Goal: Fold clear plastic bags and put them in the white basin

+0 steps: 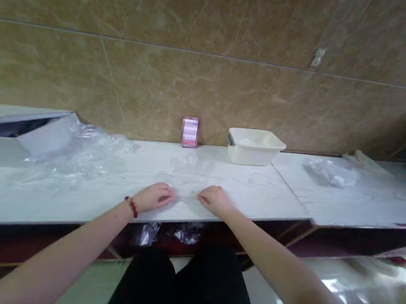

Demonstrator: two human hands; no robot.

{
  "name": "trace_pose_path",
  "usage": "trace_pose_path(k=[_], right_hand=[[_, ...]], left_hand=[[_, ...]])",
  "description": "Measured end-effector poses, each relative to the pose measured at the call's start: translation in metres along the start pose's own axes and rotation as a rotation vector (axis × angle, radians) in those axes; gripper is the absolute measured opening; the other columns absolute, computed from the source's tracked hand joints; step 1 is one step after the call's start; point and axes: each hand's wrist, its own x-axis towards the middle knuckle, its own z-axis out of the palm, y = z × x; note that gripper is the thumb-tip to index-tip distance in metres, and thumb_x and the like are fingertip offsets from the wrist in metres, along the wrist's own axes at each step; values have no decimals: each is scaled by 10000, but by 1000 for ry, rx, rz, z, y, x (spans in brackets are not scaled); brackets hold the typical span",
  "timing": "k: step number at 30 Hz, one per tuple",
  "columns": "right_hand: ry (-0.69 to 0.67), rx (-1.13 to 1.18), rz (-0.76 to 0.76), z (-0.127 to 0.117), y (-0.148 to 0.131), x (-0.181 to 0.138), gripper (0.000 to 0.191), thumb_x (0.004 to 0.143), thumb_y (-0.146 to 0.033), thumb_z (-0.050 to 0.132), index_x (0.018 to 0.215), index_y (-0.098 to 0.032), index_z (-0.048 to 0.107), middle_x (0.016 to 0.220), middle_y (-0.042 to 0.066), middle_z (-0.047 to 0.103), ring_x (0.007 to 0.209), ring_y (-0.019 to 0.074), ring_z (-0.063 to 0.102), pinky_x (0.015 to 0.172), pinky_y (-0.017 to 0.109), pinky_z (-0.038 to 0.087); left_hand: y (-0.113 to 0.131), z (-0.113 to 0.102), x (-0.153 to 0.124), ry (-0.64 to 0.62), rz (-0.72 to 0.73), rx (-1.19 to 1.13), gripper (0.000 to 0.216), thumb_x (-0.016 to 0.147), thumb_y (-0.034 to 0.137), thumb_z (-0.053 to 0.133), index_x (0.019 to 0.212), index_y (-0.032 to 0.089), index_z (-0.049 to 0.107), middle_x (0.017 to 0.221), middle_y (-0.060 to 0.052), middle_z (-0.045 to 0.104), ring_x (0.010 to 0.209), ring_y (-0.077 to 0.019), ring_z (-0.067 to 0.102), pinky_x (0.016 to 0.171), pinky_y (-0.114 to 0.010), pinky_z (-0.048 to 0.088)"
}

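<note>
My left hand, with a red bead bracelet at the wrist, is closed in a pinch near the front edge of the white tabletop. My right hand pinches too, a short way to the right. Between the two hands stretches a faint piece of clear plastic film; its exact shape is hard to make out. More clear plastic lies flat just beyond my hands. A phone-like upright object with a blurred-out front leans against the wall.
Crumpled clear plastic lies at left, beside an open white box. A cream plastic basin stands at the back right, with more clear plastic farther right. Under the tabletop, a shelf holds plastic bags.
</note>
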Motion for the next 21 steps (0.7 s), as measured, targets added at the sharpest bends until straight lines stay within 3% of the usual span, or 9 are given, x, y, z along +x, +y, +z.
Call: trace_pose_path(k=[4,9,15,21], right_hand=[[38,30,-49,-7,-2,-9,275,780,-385,443,911,-210,610,919,46,625,910,171,515,824,336,310],[108,116,-55,-8,15,10,325,837,-314,330,991,-166,575,983,60,605,955,151,509,853,301,354],[-10,168,-41,7,18,55,355,852,-245,274,1127,-153,478,1128,60,533,1084,135,438,911,293,337],[-129,66,-16,31,29,84,412,862,-250,215,1216,-112,376,1241,88,425,1154,143,358,965,318,261]], left_hand=[[-1,-9,-8,-25,38,-20,299,810,352,382,917,183,604,896,-43,617,857,-147,517,815,-286,384],[-5,-9,12,67,-135,29,344,845,299,284,917,158,590,879,-57,623,854,-160,530,811,-308,387],[16,16,57,62,-245,125,387,804,337,355,1089,111,486,1133,-128,510,1074,-211,428,927,-353,298],[20,45,63,-43,-347,191,577,791,446,310,1244,89,314,1299,-150,336,1217,-257,236,980,-423,173]])
